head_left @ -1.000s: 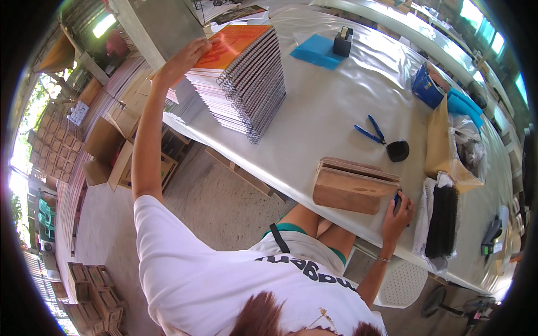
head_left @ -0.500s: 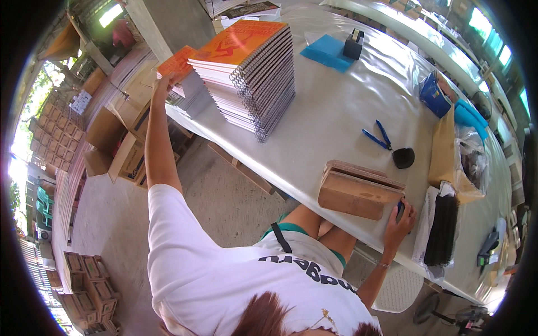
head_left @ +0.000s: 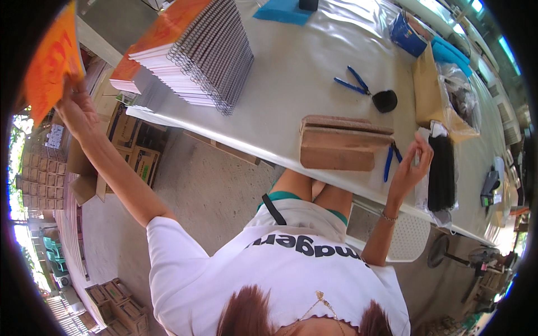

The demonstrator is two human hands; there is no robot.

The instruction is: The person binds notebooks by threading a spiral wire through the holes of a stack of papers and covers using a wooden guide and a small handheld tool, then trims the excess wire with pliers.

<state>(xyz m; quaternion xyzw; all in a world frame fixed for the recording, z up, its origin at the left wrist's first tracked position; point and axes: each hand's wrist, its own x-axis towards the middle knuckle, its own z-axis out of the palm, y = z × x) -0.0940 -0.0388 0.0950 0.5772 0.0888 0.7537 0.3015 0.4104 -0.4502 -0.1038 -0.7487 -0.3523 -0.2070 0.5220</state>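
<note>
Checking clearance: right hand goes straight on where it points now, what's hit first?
Likely the white wrapping at the upper end of the black bundle, then the tan bag; depth here is unclear.

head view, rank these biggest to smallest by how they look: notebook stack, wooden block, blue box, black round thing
1. Notebook stack, though cut off by the top edge
2. Wooden block
3. Blue box
4. Black round thing
</note>
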